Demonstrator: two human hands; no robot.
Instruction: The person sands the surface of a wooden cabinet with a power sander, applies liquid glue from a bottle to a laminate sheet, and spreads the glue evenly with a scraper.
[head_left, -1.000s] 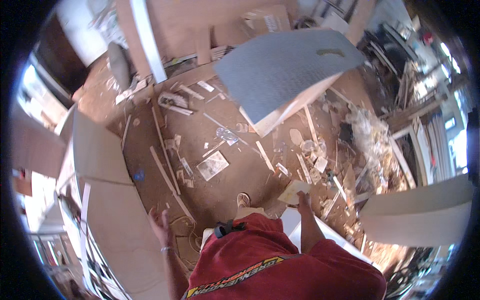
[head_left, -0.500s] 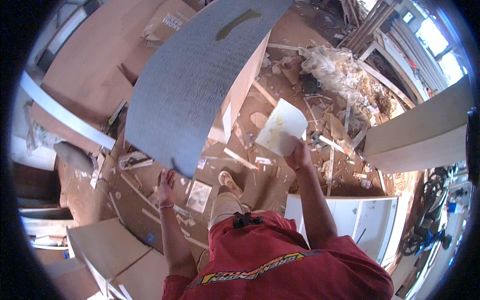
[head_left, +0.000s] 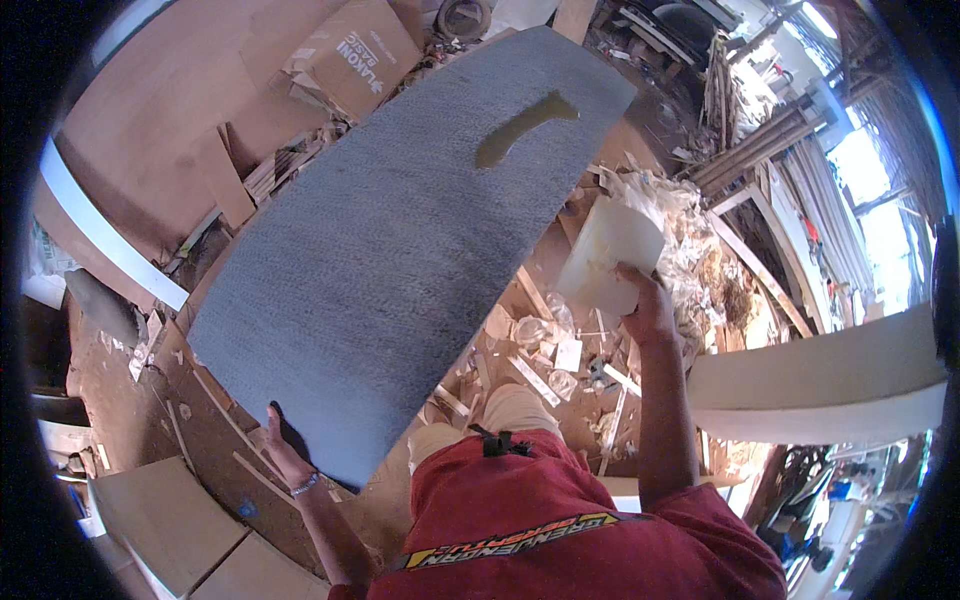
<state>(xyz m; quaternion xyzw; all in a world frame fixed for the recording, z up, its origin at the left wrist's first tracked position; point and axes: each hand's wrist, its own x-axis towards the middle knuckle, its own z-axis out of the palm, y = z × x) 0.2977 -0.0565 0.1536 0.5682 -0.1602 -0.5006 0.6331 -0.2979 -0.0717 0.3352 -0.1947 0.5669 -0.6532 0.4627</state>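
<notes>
A long dark-grey textured panel (head_left: 370,250) lies before me, with a streak of yellowish-brown liquid (head_left: 525,128) on its far right part. My left hand (head_left: 287,455) is at the panel's near left edge. Its fingers are stretched out and hold nothing; a dark shadow falls beside them, and I cannot tell if they touch the surface. At the panel's right side my right hand (head_left: 650,305) grips a flat off-white sheet (head_left: 610,250) with faint yellowish smears. That sheet is held above the littered floor, apart from the panel.
A cardboard box (head_left: 362,55) stands beyond the panel's far left. Wood scraps and crumpled plastic (head_left: 640,195) cover the floor to the right. A pale curved panel (head_left: 815,385) stands at right, and brown boards (head_left: 165,520) lie at lower left.
My view has moved closer over the panel, which fills more of the picture. My left hand appears lower and further left along its near edge; the sheet in my right hand appears further right.
</notes>
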